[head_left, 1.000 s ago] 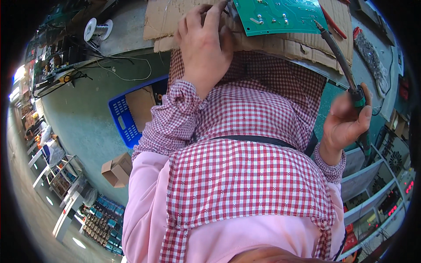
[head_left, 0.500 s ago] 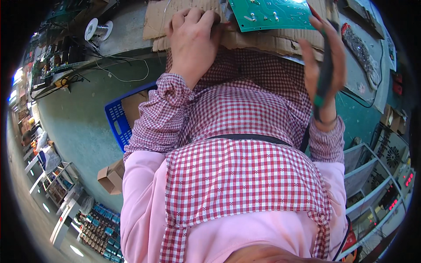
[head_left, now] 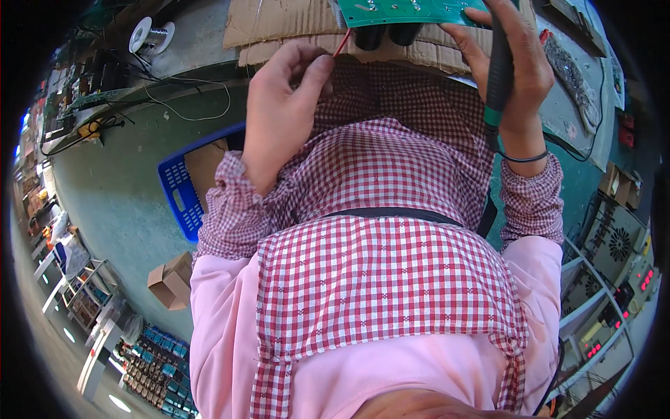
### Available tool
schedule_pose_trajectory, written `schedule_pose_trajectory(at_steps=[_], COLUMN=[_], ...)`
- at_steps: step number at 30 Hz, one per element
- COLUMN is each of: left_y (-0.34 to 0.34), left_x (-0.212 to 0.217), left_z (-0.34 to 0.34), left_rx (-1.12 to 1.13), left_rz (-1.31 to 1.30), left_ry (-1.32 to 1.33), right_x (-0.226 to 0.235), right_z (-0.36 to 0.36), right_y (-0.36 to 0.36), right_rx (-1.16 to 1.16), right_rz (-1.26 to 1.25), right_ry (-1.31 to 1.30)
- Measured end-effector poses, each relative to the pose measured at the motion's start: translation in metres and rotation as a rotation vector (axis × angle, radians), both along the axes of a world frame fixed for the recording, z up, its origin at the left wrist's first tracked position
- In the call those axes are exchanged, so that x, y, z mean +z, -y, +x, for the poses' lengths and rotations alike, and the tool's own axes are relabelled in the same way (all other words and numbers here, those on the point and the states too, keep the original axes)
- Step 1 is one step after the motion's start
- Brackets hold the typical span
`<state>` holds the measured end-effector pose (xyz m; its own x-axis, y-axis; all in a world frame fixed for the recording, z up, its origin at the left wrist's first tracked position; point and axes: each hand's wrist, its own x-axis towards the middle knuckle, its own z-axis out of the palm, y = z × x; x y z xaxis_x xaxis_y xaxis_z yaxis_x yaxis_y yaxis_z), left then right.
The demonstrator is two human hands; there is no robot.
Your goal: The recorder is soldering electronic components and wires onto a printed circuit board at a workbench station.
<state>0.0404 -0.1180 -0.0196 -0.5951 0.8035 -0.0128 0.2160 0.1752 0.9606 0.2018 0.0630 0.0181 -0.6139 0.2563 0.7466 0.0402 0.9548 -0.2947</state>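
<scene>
My left hand (head_left: 283, 105) is closed in a pinch on a thin red wire (head_left: 342, 43), which runs up to the near left corner of a green circuit board (head_left: 398, 15). The board's solder side faces up, and two black cylindrical components (head_left: 370, 37) show under its near edge. My right hand (head_left: 527, 77) holds a soldering iron (head_left: 500, 84) by its black handle with a green band; the tip is out of view. Thumb and fingers of that same hand also touch the board's near right edge.
Corrugated cardboard (head_left: 279, 28) covers the bench under the board. A spool of solder wire (head_left: 151, 36) stands to the left, beside loose cables. At right lies a clear bag of small parts (head_left: 571, 80). Below the bench is a blue plastic crate (head_left: 183, 192), near a cardboard box (head_left: 171, 281).
My left hand has drawn back toward me and now pinches the red wire. The board is raised and tilted, showing its underside parts. My right hand now touches its edge.
</scene>
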Motion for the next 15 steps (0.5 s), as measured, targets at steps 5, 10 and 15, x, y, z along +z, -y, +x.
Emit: schedule_pose_trajectory(at_steps=[5, 10, 15], left_y=[0.022, 0.017, -0.009], left_x=[0.004, -0.039, -0.039], left_z=[0.011, 0.011, 0.012], left_rx=[-0.064, -0.079, -0.154], left_rz=[-0.083, -0.079, -0.119], left_ry=[0.125, 0.102, 0.24], right_x=[-0.012, -0.047, -0.045], right_z=[0.007, 0.024, 0.02], right_y=[-0.001, -0.004, -0.018], right_rx=[-0.002, -0.019, -0.037], right_rz=[0.04, 0.147, 0.085], right_ry=[0.01, 0.062, 0.074])
